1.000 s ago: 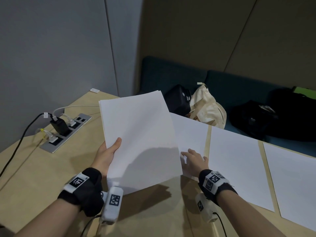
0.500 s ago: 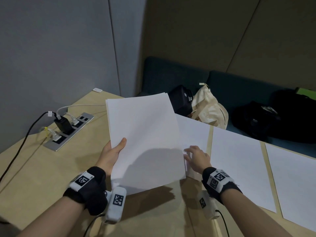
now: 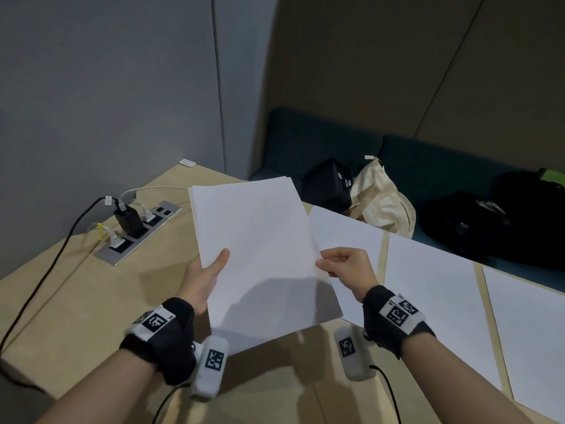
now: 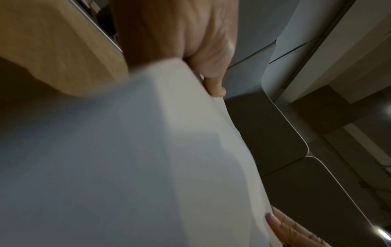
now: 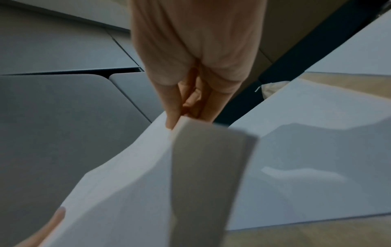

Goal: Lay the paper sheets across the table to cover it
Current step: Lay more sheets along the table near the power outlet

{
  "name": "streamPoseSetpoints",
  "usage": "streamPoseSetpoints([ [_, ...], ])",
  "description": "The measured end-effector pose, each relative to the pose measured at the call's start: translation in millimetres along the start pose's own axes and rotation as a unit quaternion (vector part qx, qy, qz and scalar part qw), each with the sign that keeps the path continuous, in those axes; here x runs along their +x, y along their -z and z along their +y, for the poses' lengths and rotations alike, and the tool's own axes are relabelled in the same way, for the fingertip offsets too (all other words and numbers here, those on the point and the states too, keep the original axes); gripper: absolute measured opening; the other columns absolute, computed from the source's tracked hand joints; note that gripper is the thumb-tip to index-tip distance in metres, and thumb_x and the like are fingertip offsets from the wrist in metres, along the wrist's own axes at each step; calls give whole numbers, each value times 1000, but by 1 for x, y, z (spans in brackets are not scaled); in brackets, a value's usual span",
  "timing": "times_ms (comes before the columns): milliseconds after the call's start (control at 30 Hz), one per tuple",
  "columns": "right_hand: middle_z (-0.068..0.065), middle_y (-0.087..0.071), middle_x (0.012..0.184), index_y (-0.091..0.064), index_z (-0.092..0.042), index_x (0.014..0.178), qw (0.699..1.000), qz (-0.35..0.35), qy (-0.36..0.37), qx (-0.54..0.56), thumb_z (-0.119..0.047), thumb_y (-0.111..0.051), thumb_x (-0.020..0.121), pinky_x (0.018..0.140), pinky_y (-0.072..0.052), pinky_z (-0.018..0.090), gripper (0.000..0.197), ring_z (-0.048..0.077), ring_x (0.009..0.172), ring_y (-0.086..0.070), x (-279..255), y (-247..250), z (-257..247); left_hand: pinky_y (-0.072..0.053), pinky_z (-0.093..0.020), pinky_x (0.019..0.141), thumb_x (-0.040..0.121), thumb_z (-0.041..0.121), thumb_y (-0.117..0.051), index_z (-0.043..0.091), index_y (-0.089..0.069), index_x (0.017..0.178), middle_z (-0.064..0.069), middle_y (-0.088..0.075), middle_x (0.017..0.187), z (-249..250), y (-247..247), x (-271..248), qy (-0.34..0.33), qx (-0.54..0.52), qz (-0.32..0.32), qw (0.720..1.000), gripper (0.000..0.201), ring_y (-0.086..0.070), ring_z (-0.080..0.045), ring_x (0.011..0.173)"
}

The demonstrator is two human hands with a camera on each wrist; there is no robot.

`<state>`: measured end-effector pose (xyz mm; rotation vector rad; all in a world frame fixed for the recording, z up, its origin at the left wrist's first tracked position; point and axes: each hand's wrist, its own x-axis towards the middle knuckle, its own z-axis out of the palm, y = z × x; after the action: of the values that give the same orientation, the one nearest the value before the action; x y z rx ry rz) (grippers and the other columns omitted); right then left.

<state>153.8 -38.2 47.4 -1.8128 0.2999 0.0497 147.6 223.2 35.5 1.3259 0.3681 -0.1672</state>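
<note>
Right: left hand [image 3: 204, 278] grips the paper stack [image 3: 260, 255] at its left edge, thumb on top, other fingers hidden underneath. Stack is held off the tabletop [image 3: 76, 289], long axis running away from the person. Right hand [image 3: 347, 266] is at the stack's right edge, fingers [image 5: 172, 107] pinched together on the edge, likely peeling off the top sheet. Bare wood lies left, under the stack; three laid sheets [image 3: 428, 289] lie right. Next sheet probably goes left of those.

Power strip [image 3: 139, 232] with black charger [image 3: 129, 221], black bags [image 3: 328, 188] and cream tote [image 3: 382, 206] on teal bench [image 3: 428, 160]
</note>
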Motion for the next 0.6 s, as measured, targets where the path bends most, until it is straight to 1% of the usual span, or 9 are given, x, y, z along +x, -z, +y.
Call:
streamPoseSetpoints([
  [67, 3, -64, 71, -67, -11, 79, 1000, 1, -7, 6, 1, -72, 76, 58, -50, 16, 13, 12, 64, -58, 2, -3, -2, -45, -42, 100, 92, 16, -56, 5, -53, 127, -13, -62, 125, -1, 4, -2, -2, 4, 2, 1000, 37, -58, -30, 116],
  [167, 4, -62, 70, -66, -13, 77, 1000, -7, -9, -7, 1, -70, 78, 59, -48, 20, 14, 13, 63, -56, 4, -10, -4, -45, -40, 97, 92, 13, -55, 3, -53, 127, -13, -62, 122, -1, 12, -5, -7, 1, 9, 1000, 37, -59, -30, 111],
  [300, 4, -59, 68, -66, -6, 89, 1000, -6, -6, -11, 2, -64, 82, 56, -45, 21, 10, 14, 59, -51, 5, -17, -7, -45, -38, 95, 92, 13, -55, 4, -54, 126, -12, -62, 120, 2, 14, -6, -23, 4, 21, 1000, 36, -59, -29, 110],
  [367, 2, -55, 65, -66, -5, 93, 1000, -10, -1, -23, -1, -64, 83, 51, -42, 20, 11, 15, 55, -47, 5, -25, -8, -45, -37, 97, 92, 13, -56, 4, -54, 127, -10, -62, 120, 2, 15, -6, -33, 9, 38, 999, 37, -58, -27, 111],
  [400, 1, -54, 64, -65, -8, 88, 999, -9, 1, -30, -4, -68, 80, 49, -41, 19, 10, 14, 54, -47, 5, -30, -9, -44, -36, 97, 91, 14, -57, 5, -54, 126, -9, -62, 120, 2, 15, -7, -38, 12, 44, 998, 36, -58, -26, 111],
  [433, 0, -55, 64, -63, -12, 82, 999, -2, 4, -36, -7, -73, 77, 50, -41, 18, 12, 14, 55, -49, 5, -33, -9, -45, -35, 96, 91, 13, -57, 5, -55, 125, -8, -62, 119, 2, 16, -7, -43, 13, 49, 998, 35, -59, -25, 109],
  [500, 1, -60, 68, -62, -18, 69, 998, 29, 17, -46, -11, -79, 70, 59, -45, 21, 19, 15, 62, -56, 7, -38, -7, -45, -33, 92, 90, 12, -58, 6, -57, 122, -8, -63, 116, 2, 16, -7, -48, 8, 54, 997, 32, -60, -25, 106],
  [533, 0, -62, 69, -62, -19, 65, 997, 49, 23, -49, -11, -80, 69, 63, -47, 22, 20, 14, 64, -58, 7, -39, -7, -45, -32, 91, 90, 12, -59, 6, -57, 122, -7, -63, 115, 3, 16, -8, -49, 4, 53, 997, 32, -60, -25, 105],
  [600, -3, -63, 68, -63, -19, 61, 995, 78, 34, -44, -11, -79, 70, 63, -46, 18, 20, 12, 66, -58, 7, -39, -8, -45, -33, 91, 90, 11, -59, 5, -56, 123, -8, -63, 115, 4, 16, -8, -49, -3, 50, 998, 34, -60, -25, 105],
])
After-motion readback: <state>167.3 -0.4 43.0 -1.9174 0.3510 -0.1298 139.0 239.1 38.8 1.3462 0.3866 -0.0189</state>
